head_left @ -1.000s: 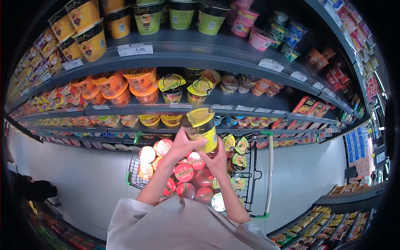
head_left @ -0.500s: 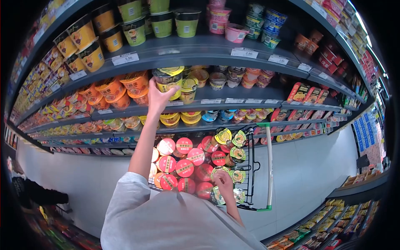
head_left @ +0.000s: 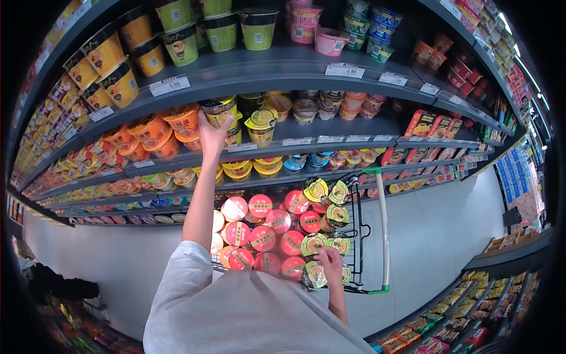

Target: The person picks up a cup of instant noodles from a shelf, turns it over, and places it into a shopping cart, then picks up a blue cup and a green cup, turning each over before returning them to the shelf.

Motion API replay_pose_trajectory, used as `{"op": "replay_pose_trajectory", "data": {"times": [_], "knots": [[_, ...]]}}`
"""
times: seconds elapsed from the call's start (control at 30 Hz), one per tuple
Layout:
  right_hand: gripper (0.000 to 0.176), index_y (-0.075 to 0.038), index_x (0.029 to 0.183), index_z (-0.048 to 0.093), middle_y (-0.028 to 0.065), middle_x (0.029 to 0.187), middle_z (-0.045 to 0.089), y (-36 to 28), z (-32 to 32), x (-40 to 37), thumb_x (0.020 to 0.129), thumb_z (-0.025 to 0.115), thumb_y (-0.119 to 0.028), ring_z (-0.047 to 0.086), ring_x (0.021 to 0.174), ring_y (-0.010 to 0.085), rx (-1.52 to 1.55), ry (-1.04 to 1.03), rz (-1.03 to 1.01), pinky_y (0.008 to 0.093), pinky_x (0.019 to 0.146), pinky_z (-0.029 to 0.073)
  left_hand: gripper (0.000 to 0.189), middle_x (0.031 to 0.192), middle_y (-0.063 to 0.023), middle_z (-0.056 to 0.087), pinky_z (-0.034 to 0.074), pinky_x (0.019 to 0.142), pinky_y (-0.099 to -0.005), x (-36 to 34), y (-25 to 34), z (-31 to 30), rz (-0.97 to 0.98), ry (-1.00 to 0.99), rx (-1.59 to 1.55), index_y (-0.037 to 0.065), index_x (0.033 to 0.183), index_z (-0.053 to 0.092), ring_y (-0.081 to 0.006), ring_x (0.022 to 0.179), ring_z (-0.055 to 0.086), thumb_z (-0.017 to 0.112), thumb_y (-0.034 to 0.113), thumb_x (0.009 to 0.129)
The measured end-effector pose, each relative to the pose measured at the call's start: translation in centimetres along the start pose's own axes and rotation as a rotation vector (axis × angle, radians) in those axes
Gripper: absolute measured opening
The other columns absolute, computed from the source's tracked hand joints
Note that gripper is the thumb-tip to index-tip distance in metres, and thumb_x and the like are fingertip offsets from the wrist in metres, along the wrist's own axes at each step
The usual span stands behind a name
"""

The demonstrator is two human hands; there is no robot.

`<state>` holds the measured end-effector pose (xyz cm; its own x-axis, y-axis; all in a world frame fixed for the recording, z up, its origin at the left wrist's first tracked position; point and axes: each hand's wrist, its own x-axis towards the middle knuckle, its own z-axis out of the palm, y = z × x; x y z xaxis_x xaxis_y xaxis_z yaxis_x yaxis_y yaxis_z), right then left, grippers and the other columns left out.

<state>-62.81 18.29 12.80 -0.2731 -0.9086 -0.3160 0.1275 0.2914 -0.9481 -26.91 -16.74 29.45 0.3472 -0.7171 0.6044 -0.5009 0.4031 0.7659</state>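
My left hand is wrapped around a black-and-yellow instant noodle cup on the middle shelf. The cup leans a little, and another yellow cup stands just below and beside it. To its right is a yellow noodle cup with a green-and-yellow lid. Down by my body, my right hand hovers over the shopping cart with its fingers curled together; nothing shows in them. Green-lidded noodle cups lie nearest to it, beside several red-lidded cups in the cart.
Orange noodle bowls are stacked left of my left hand. The upper shelf edge runs close above it. At the cart's right side is its handle. Behind me on the right stands a rack of packets; a dark-clothed person is at the left.
My left hand has shifted left with the black-and-yellow cup, which now tilts beside the orange bowls. The right hand has moved slightly right and down over the cart.
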Motion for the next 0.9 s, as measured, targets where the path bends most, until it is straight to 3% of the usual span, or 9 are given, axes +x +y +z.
{"op": "replay_pose_trajectory", "data": {"times": [0.1,0.2,0.3,0.37,0.43,0.6,0.7,0.77,0.9], "knots": [[0.028,-0.003,0.118,0.058,0.0093,0.106,0.069,0.9,0.2,0.0,0.097,0.066,-0.019,0.070,0.086,0.0163,-0.047,-0.030,-0.013,0.0267,0.071,0.055,0.079,0.121,-0.0232,0.060,0.045,0.098,-0.0410,-0.7,-0.4,-0.1,-0.034,0.007,-0.061,-0.006,0.134,0.041,-0.0348,0.114,0.060,0.085,0.023,0.075],[0.030,-0.004,0.122,0.056,0.0105,0.107,0.069,2.2,0.5,-0.7,0.098,0.065,-0.020,0.070,0.089,0.0172,-0.070,-0.063,-0.046,0.0282,0.073,0.056,0.078,0.124,-0.0216,0.058,0.044,0.100,-0.0418,-3.5,0.2,-0.9,0.075,0.133,0.127,-0.004,0.138,0.041,-0.0336,0.114,0.058,0.084,0.019,0.077],[0.031,-0.004,0.124,0.055,0.0116,0.108,0.069,3.4,0.5,-1.8,0.100,0.062,-0.023,0.070,0.091,0.0185,-0.057,0.018,0.004,0.0300,0.077,0.057,0.069,0.128,-0.0195,0.056,0.044,0.097,-0.0409,-9.5,4.2,-0.9,-0.129,0.218,-0.055,-0.003,0.137,0.044,-0.0295,0.112,0.057,0.080,0.015,0.081],[0.034,-0.003,0.127,0.053,0.0136,0.112,0.068,2.3,0.4,-3.2,0.103,0.056,-0.027,0.069,0.095,0.0207,0.160,0.058,0.191,0.0329,0.082,0.057,0.060,0.128,-0.0159,0.055,0.045,0.093,-0.0382,-14.6,2.5,0.7,-0.127,0.109,-0.070,-0.001,0.134,0.047,-0.0243,0.107,0.056,0.077,0.013,0.084],[0.035,-0.003,0.128,0.052,0.0146,0.114,0.067,0.4,0.4,-4.2,0.104,0.054,-0.028,0.069,0.097,0.0215,0.259,0.051,0.287,0.0342,0.084,0.057,0.054,0.125,-0.0134,0.055,0.045,0.093,-0.0371,-19.6,2.7,2.3,-0.289,-0.170,-0.084,0.000,0.129,0.050,-0.0243,0.109,0.055,0.076,0.013,0.083],[0.044,-0.003,0.128,0.052,0.0138,0.111,0.068,-1.3,-1.3,-7.8,0.105,0.050,-0.040,0.068,0.096,0.0225,0.397,0.194,0.359,0.0392,0.089,0.055,0.060,0.133,-0.0198,0.047,0.044,0.101,-0.0458,-28.5,-0.1,9.6,-0.068,-0.651,-0.063,0.006,0.127,0.052,-0.0376,0.124,0.049,0.082,0.021,0.076],[0.045,-0.002,0.127,0.053,0.0128,0.109,0.069,0.2,-3.1,-10.2,0.103,0.052,-0.041,0.068,0.095,0.0220,0.431,0.298,0.334,0.0383,0.088,0.055,0.070,0.141,-0.0210,0.041,0.042,0.104,-0.0492,-29.9,-0.3,14.1,0.074,-0.698,0.060,0.009,0.129,0.050,-0.0403,0.130,0.044,0.086,0.025,0.071],[0.042,-0.005,0.123,0.057,0.0113,0.107,0.070,0.0,-3.5,-11.8,0.103,0.053,-0.042,0.068,0.092,0.0206,0.451,0.374,0.381,0.0374,0.086,0.055,0.075,0.150,-0.0259,0.031,0.039,0.106,-0.0534,-30.1,-0.3,16.7,0.012,-0.742,0.182,0.015,0.129,0.049,-0.0460,0.133,0.040,0.089,0.027,0.066],[0.039,-0.005,0.120,0.059,0.0111,0.106,0.070,1.3,-4.4,-15.5,0.101,0.056,-0.039,0.068,0.092,0.0214,0.449,0.467,0.389,0.0370,0.084,0.056,0.075,0.148,-0.0262,0.036,0.039,0.108,-0.0520,-32.0,-3.7,21.5,-0.075,-0.675,0.206,0.015,0.124,0.050,-0.0454,0.133,0.041,0.091,0.023,0.062]]}}
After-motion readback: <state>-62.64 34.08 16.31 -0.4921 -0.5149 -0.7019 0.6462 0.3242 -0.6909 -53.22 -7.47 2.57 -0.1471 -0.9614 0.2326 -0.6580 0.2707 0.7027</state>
